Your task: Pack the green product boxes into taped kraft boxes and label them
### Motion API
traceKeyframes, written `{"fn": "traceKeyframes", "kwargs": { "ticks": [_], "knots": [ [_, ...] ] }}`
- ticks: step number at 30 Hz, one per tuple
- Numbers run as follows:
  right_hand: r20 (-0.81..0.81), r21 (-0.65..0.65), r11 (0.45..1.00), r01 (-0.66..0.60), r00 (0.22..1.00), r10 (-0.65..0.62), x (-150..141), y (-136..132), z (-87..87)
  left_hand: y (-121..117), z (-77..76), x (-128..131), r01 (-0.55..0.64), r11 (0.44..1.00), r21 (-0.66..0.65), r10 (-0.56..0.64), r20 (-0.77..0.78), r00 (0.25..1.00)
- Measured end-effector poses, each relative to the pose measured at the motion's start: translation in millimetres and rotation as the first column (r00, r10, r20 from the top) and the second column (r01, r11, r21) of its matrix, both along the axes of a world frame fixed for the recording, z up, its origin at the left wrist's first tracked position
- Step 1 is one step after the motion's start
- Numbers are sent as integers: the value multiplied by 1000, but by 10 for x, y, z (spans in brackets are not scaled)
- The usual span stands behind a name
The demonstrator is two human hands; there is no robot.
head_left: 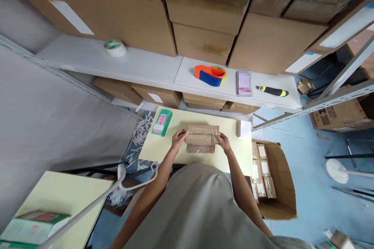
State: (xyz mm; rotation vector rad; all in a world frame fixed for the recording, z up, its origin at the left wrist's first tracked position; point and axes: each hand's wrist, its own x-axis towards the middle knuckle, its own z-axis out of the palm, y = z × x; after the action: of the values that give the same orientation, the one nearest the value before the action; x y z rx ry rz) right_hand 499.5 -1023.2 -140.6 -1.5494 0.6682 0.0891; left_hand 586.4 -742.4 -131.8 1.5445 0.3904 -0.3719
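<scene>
On the cream table (175, 155) lies a small brown cardboard box (201, 139) with strips of shiny tape, one flap standing out toward me. My left hand (179, 140) grips its left end, fingers closed on the edge. At the right end, my right hand (223, 141) pinches the other edge. A green and pink box (162, 122) lies left of my left hand. Near the table's right edge stands a white box or block (244, 129), apart from my right hand.
A grey shelf (152, 64) ahead holds a tape roll (115, 48), an orange and blue tape dispenser (209, 76), a utility knife (272, 91) and large cartons (204, 39). An open carton (280, 179) on the right contains several small boxes. Another table (67, 186) is at left.
</scene>
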Motion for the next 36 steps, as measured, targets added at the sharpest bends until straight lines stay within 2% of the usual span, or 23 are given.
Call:
{"fn": "traceKeyframes", "kwargs": {
  "ticks": [4,7,9,10,11,13,14,16,18,20,21,23,24,25,27,32,34,36],
  "knots": [
    [-31,160,986,-39,999,44,-167,51,11,88,-43,-78,11,997,70,-13,19,1000],
    [-69,155,984,-87,993,98,-235,75,-12,160,-121,-94,66,985,157,-71,27,997],
    [-138,-1,988,-157,978,155,-155,73,43,165,-132,-25,71,974,216,-87,68,994],
    [-160,-134,973,-187,973,165,-70,68,119,145,-104,40,63,970,235,-87,94,992],
    [-153,-286,936,-206,974,168,43,62,234,106,-43,123,52,967,251,-87,128,988],
    [-27,-574,800,-174,981,194,341,50,590,-31,194,337,33,962,270,-97,229,969],
    [85,-666,734,-132,964,251,521,46,821,-128,371,460,24,960,278,-111,301,947],
    [280,-777,630,-19,885,373,924,45,1335,-363,821,713,24,971,238,-138,472,871],
    [369,-839,538,84,814,448,1351,59,1833,-614,1333,937,17,990,142,-101,606,789],
    [345,-889,447,103,792,504,1747,94,2220,-838,1808,1084,19,997,72,-64,700,711],
    [296,-912,402,78,804,515,1919,120,2355,-931,2000,1120,25,998,61,-62,733,677],
    [142,-948,317,-28,853,502,2188,180,2506,-1071,2252,1125,47,997,57,-74,774,629],
    [67,-955,285,-87,870,489,2284,210,2533,-1118,2306,1100,55,996,63,-84,783,617],
    [7,-955,263,-135,879,477,2357,237,2537,-1152,2316,1064,61,995,73,-95,785,612],
    [-56,-951,244,-189,883,467,2445,269,2515,-1185,2233,974,69,994,88,-112,770,628],
    [-79,-947,242,-212,883,463,2466,238,2503,-1141,1826,726,101,995,23,-91,647,757],
    [-57,-948,252,-195,881,470,2379,210,2485,-1080,1684,605,100,995,-27,-63,605,794],
    [18,-944,296,-147,872,490,2188,197,2406,-989,1553,449,88,993,-80,-27,569,822]
  ]
}}
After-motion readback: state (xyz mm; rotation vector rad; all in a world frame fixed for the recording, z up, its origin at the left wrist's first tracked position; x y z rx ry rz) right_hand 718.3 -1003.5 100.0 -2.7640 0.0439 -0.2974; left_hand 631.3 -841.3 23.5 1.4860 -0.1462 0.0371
